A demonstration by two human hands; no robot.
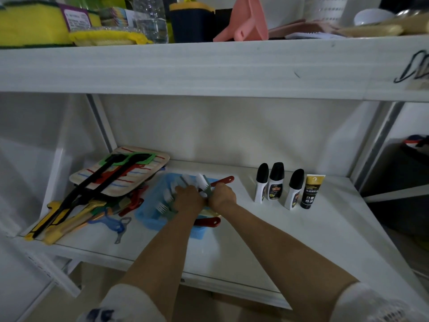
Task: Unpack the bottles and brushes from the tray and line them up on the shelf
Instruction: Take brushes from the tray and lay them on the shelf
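A blue plastic tray (148, 217) sits on the white lower shelf (267, 233) and holds several grey-handled brushes with white bristles (169, 196) and red-handled brushes (224, 180). Both my hands are inside the tray. My left hand (188, 197) grips a bunch of grey brushes. Beside it, my right hand (222, 195) grips a grey brush (204, 182) by its handle. To the right, three white bottles with black caps (276, 182) and a black and gold tube (311, 191) stand in a row.
At the shelf's left lie a striped board (130, 175), black long-handled tools (92, 182), yellow-handled tools (69, 224) and a blue peeler (113, 223). The upper shelf (209, 68) carries sponges, a clear bottle and a pink funnel.
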